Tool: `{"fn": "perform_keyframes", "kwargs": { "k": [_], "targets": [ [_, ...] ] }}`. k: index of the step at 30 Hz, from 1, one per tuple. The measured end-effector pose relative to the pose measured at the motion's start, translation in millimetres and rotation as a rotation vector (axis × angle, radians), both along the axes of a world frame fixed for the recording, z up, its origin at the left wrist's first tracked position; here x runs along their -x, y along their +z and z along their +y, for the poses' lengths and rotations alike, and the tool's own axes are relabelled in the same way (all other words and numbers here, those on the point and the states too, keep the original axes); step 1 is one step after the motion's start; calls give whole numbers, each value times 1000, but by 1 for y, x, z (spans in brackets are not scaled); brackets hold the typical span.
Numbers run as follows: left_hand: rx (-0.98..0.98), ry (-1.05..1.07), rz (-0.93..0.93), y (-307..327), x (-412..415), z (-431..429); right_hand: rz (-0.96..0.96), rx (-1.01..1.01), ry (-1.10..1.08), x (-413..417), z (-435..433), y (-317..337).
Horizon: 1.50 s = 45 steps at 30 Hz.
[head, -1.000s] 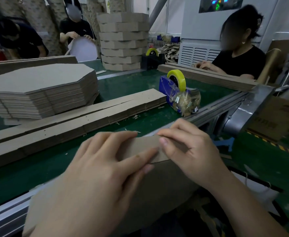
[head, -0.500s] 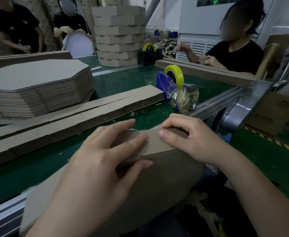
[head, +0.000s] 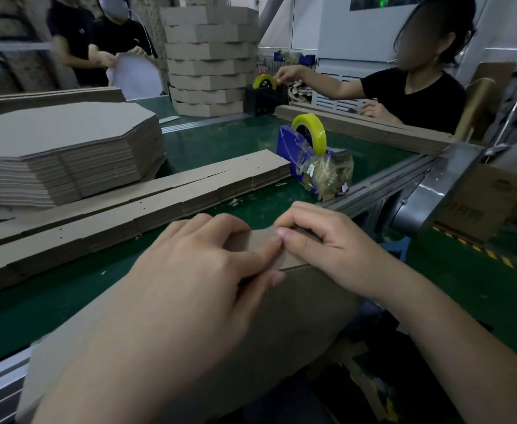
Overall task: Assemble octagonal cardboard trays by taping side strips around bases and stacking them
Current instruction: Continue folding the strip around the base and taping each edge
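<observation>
A brown cardboard tray point(head: 300, 313) leans tilted against the near edge of the green table, its base facing me. Along its top edge stands the side strip point(head: 284, 250). My left hand point(head: 196, 270) grips that strip, fingers over the top and thumb on the near face. My right hand point(head: 324, 243) pinches the strip just to the right, fingers curled over its rim. The two thumbs almost touch. No tape is visible under my fingers.
A stack of octagonal bases point(head: 64, 154) sits at the left. Long piles of side strips point(head: 134, 206) lie across the table. A blue tape dispenser point(head: 309, 151) with a yellow roll stands right of centre. Finished trays point(head: 209, 59) are stacked at the back. Other people work around the table.
My hands have slid closer together along the strip and my right fingers have curled tighter. The person at the right now reaches for the far tape roll.
</observation>
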<state>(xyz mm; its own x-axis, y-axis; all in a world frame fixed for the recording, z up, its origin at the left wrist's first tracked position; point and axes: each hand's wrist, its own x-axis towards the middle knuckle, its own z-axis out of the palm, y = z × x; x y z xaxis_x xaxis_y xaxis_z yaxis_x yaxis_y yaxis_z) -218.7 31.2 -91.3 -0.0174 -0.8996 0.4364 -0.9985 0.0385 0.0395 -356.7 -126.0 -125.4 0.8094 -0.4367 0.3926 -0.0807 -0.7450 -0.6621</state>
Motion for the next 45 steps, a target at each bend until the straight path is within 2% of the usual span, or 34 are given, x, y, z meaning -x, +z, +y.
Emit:
{"fn": "perform_keyframes", "kwargs": {
  "k": [4, 8, 11, 23, 26, 29, 33, 36, 39, 41, 42, 45],
  "targets": [
    [-15, 30, 15, 2, 2, -5, -4, -190, 2, 4, -11, 2],
    [-14, 47, 35, 0, -1, -5, -101, -435, 14, 1, -14, -4],
    [-2, 65, 41, -2, -3, -4, -113, -529, 37, -2, -13, -9],
    [100, 146, 213, -6, -2, -2, -5, -324, 134, -14, -21, 3],
    [75, 106, 157, -7, -6, -2, -29, -317, 122, -13, -20, -2],
    [39, 57, 74, -9, -9, -4, -104, -399, 93, -10, -18, -9],
    [47, 59, 59, -10, -8, -6, -123, -417, 87, -8, -21, -9],
    [52, 59, 60, -11, -8, -5, -162, -324, -76, -8, -45, 0],
    [52, 56, 78, -10, -8, -5, -269, -221, -557, -10, -104, 13],
    [57, 53, 80, -10, -8, -5, -161, -186, -816, -10, -149, 19],
    [59, 50, 79, -11, -8, -5, -68, -224, -868, -10, -168, 19],
    [68, 38, 80, -12, -9, -6, 101, -439, -864, -11, -201, 15]
  ]
}}
